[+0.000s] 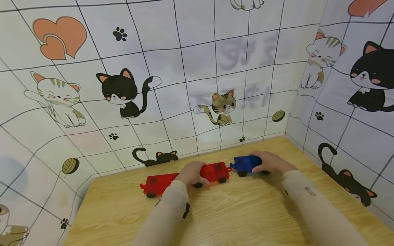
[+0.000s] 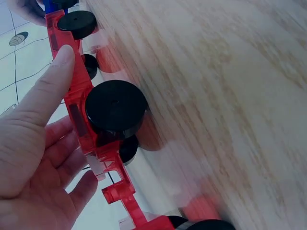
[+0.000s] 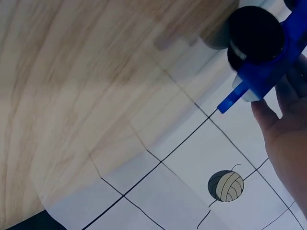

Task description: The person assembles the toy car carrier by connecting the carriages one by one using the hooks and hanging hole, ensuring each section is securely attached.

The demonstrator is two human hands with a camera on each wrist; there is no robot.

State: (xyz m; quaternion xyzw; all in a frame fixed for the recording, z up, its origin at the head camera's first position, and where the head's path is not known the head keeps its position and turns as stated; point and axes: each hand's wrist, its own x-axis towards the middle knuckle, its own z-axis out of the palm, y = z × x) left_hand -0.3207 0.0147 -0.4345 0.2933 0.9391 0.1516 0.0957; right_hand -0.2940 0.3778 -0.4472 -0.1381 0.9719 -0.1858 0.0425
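One red wagon point(image 1: 218, 172) gripped by left hand point(image 1: 191, 173), blue wagon point(image 1: 243, 164) by right hand point(image 1: 271, 162); third wagon point(image 1: 158, 183) near, wall point(image 1: 172, 89) behind.

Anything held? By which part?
Left hand holds the middle red car, thumb on its near side between the wheels; right hand holds the blue car at its end away from the middle red car.

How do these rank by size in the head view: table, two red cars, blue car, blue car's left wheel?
1. Table
2. Left red car, right red car, blue car: unranked; they look alike, and the left hand and right hand hide parts.
3. Left wheel
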